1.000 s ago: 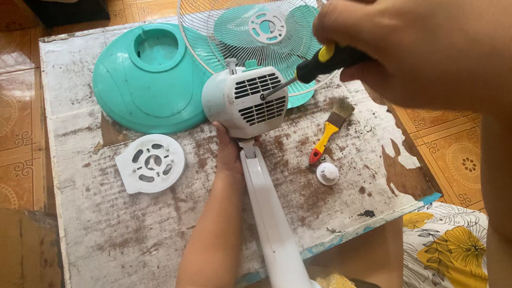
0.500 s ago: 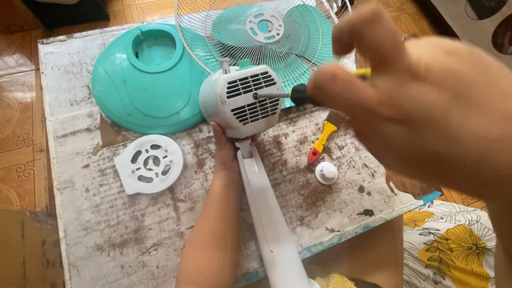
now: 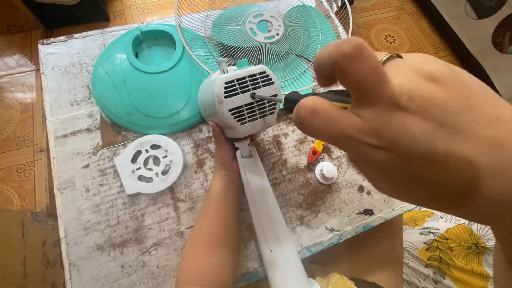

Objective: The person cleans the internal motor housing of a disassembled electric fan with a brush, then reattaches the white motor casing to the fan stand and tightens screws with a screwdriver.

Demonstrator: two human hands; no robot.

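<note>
A white fan motor housing [image 3: 241, 101] with vent slots sits atop a white pole [image 3: 269, 223] lying across the table toward me. My left hand [image 3: 226, 153] grips the housing from below, at its neck. My right hand [image 3: 415, 124], large and close to the camera, is shut on a screwdriver [image 3: 314, 99] with a black and yellow handle. Its metal tip touches the housing's vented back. Behind the housing stand the wire fan guard [image 3: 265, 35] and the teal blades [image 3: 295, 32].
A teal round fan base cover [image 3: 140, 86] lies at the back left of the worn white table [image 3: 104, 237]. A white slotted disc [image 3: 150, 164], a small white knob [image 3: 326, 172] and a red and yellow brush handle [image 3: 316, 151] lie nearby. Tiled floor surrounds the table.
My right hand has shifted the screwdriver lower and left, bringing its tip onto the housing's vents. The view has tilted slightly. My left hand keeps its hold.
</note>
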